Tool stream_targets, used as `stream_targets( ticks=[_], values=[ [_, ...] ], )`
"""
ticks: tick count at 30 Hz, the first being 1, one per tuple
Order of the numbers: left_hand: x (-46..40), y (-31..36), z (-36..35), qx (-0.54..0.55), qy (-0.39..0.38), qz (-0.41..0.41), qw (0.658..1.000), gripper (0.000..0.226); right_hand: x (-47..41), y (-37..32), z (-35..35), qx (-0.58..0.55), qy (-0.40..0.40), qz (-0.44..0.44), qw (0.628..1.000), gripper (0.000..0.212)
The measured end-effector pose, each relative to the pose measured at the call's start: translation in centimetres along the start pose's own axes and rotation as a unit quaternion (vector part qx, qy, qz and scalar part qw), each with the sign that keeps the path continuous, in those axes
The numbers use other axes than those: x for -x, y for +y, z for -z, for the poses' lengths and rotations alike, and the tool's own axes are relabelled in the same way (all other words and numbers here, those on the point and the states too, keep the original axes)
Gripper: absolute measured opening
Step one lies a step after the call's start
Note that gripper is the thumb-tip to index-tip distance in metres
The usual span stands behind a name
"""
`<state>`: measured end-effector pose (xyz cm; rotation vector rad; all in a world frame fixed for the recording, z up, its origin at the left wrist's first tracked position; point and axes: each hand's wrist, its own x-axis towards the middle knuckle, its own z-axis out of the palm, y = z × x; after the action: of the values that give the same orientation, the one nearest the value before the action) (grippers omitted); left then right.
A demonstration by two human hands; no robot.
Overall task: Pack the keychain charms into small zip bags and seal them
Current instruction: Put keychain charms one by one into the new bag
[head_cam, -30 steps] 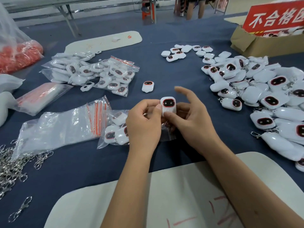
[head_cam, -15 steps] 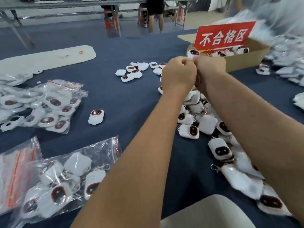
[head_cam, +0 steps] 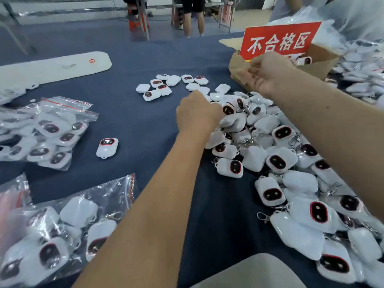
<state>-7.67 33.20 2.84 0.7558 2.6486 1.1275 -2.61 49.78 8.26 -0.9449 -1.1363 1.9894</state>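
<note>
Separated now, the two hands are no longer bunched together up by the cardboard box (head_cam: 320,65); half a second back they were pressed fist to fist over a charm, and the view is seen to have shifted slightly leftward across the pile. The left hand (head_cam: 197,113) is lowered onto the near edge of the big heap of keychain charms (head_cam: 270,159), knuckles up, fingers curled down among the white cases; whether one is actually gripped cannot be told, since the fingertips are hidden under the hand. The right hand (head_cam: 264,73) is held above the box's front flap, just below the red sign (head_cam: 280,41), palm turned leftward with the fingers loosely bent and blurred; nothing is seen held in it.

Charms are spread over the blue table (head_cam: 128,121) in several lots: the main heap on the right, with metal clips showing between the cases; a small scatter (head_cam: 172,84) further back at centre; and a single loose charm (head_cam: 107,147) lying alone left of the left forearm. Filled zip bags (head_cam: 52,132) are lying at the left, red seal strips visible, and another bag of charms (head_cam: 68,229) is lying nearest the camera at lower left. A few more charms are seen inside the box behind the sign. A long white board (head_cam: 54,68) is laid on the far left of the table. A standing person's legs (head_cam: 193,15) are seen beyond it.
</note>
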Motion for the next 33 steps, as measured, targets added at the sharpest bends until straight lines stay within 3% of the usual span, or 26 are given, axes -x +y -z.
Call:
stream_targets(
  ticks=[3, 5, 10, 12, 15, 18, 21, 24, 26, 29, 33],
  values=[
    [3.4, -2.4, 0.1, -0.057, -0.066, -0.029, 0.996, 0.039, 3.7, 2.6, -1.4, 0.063, 0.001, 0.034, 0.997, 0.024],
    [5.2, -3.1, 0.4, -0.040, -0.065, -0.045, 0.996, 0.039, 6.9, 4.4, -2.2, 0.099, -0.001, 0.065, 0.993, 0.015],
    [8.1, -4.3, 2.1, -0.052, -0.072, -0.025, 0.996, 0.028, 14.3, 8.4, -2.0, 0.225, 0.002, 0.199, 0.954, 0.025],
    [9.6, -5.5, 3.7, -0.006, -0.035, -0.011, 0.999, 0.025, 16.9, 10.1, -1.6, 0.277, -0.011, 0.246, 0.929, 0.024],
    [12.2, -8.2, 7.3, 0.130, 0.072, 0.030, 0.988, 0.015, 20.8, 13.0, -0.6, 0.363, -0.124, 0.315, 0.868, 0.016],
    [15.2, -11.1, 10.1, 0.253, 0.116, 0.088, 0.957, 0.011, 24.0, 15.9, 0.2, 0.364, -0.289, 0.298, 0.834, 0.020],
    [17.8, -13.4, 11.8, 0.270, 0.134, 0.116, 0.946, 0.015, 26.3, 17.7, -0.4, 0.322, -0.347, 0.264, 0.840, 0.010],
    [20.2, -14.7, 12.5, 0.380, 0.101, 0.122, 0.911, 0.030, 27.7, 19.3, -1.5, 0.311, -0.326, 0.223, 0.864, 0.041],
    [21.1, -15.2, 12.6, 0.425, 0.082, 0.103, 0.895, 0.032, 28.0, 19.9, -1.7, 0.276, -0.317, 0.170, 0.891, 0.051],
    [21.4, -16.1, 12.7, 0.403, 0.059, 0.046, 0.912, 0.015, 28.0, 20.2, -1.6, 0.255, -0.328, 0.143, 0.898, 0.048],
    [21.4, -16.4, 12.8, 0.364, 0.051, 0.015, 0.930, 0.014, 27.8, 20.2, -1.5, 0.232, -0.337, 0.137, 0.902, 0.036]
  ],
)
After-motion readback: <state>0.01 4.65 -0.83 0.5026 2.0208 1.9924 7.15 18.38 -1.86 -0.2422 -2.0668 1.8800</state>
